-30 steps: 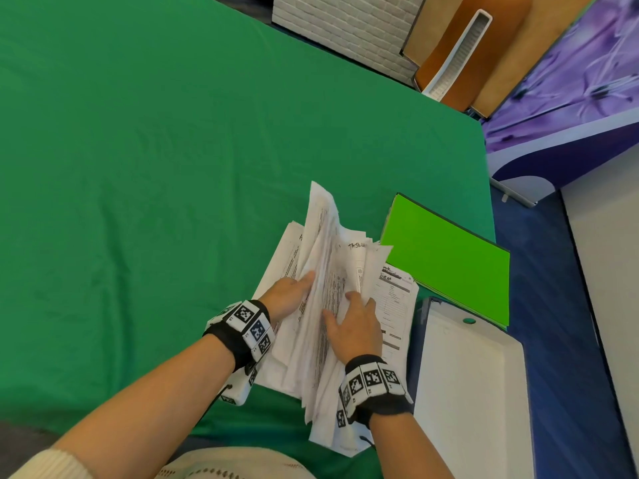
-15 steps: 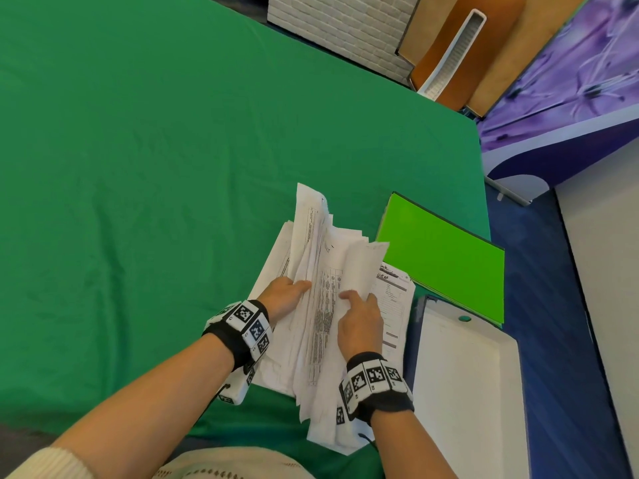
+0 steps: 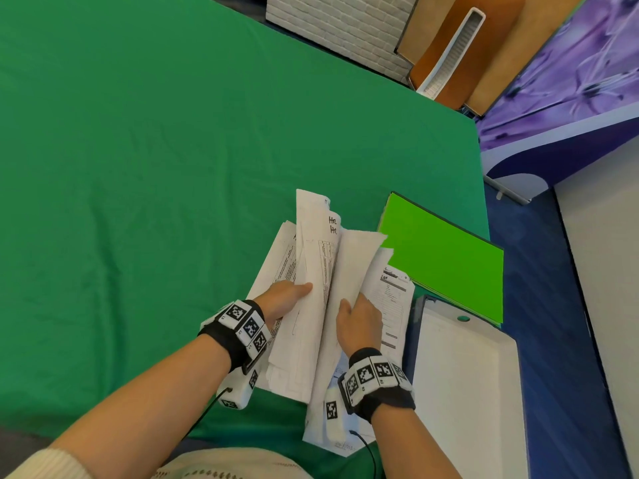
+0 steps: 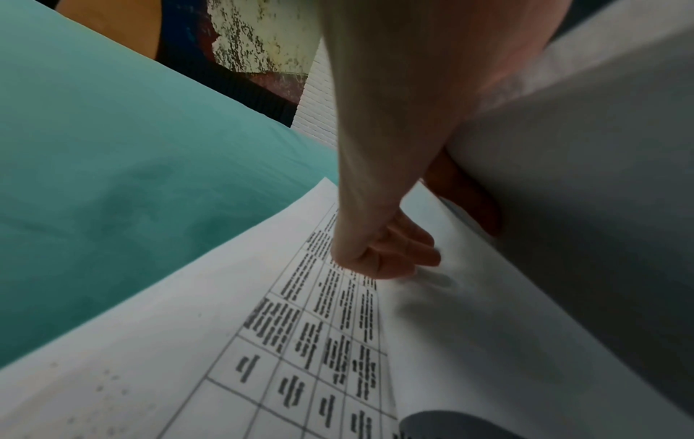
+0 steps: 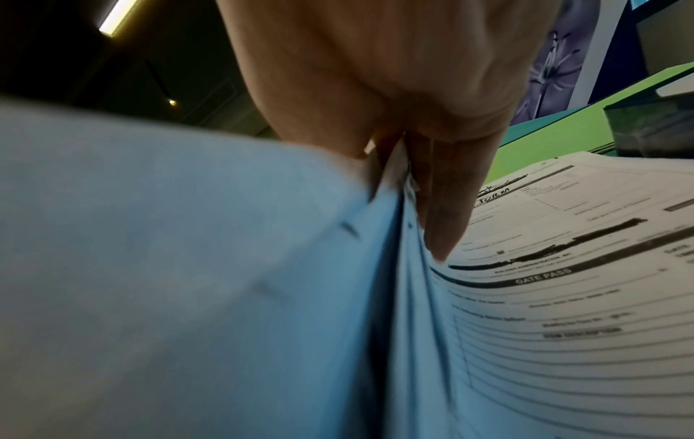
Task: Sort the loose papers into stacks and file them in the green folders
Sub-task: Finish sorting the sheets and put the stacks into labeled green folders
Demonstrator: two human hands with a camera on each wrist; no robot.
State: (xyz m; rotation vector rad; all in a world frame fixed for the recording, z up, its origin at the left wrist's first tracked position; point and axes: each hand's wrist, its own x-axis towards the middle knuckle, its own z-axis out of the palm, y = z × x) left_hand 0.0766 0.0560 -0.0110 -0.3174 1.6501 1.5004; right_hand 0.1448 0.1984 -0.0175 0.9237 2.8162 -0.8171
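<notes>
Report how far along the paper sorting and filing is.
Done: nothing visibly filed; the bright green folder lies shut on the green tablecloth. In hand: the left hand and right hand grip sheets in the loose pile of white printed papers, leafing through. Left: forming stacks and filing all.
</notes>
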